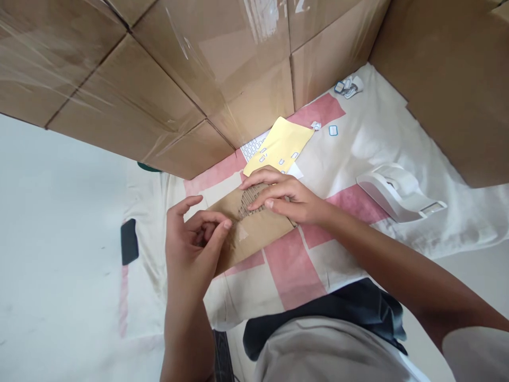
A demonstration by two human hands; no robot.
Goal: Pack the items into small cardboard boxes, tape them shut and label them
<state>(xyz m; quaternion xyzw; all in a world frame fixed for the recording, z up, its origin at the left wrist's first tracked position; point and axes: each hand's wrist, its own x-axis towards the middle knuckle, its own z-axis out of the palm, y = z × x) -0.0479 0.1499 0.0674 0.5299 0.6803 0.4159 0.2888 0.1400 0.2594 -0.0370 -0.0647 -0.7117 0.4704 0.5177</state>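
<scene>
A flat piece of brown cardboard [258, 233] lies on the cloth in front of me. Part of its top layer is torn away, baring the ribbed inside [247, 204]. My left hand [199, 236] is at its left side, thumb and forefinger pinched together over the surface; whatever is between those fingertips is too small to make out. Across the right part of the cardboard rests my right hand [288, 196], fingers stretched out by the torn patch. Just beyond the right hand lies a yellow sheet [280, 143] with small blue-edged labels on it.
Taped cardboard boxes [246, 101] stand behind the cloth [338, 265], with another box [457, 95] at right. A white tape dispenser [397, 193] sits to the right. Loose labels [333, 130] lie at the back, and a dark phone [129, 241] is on the left.
</scene>
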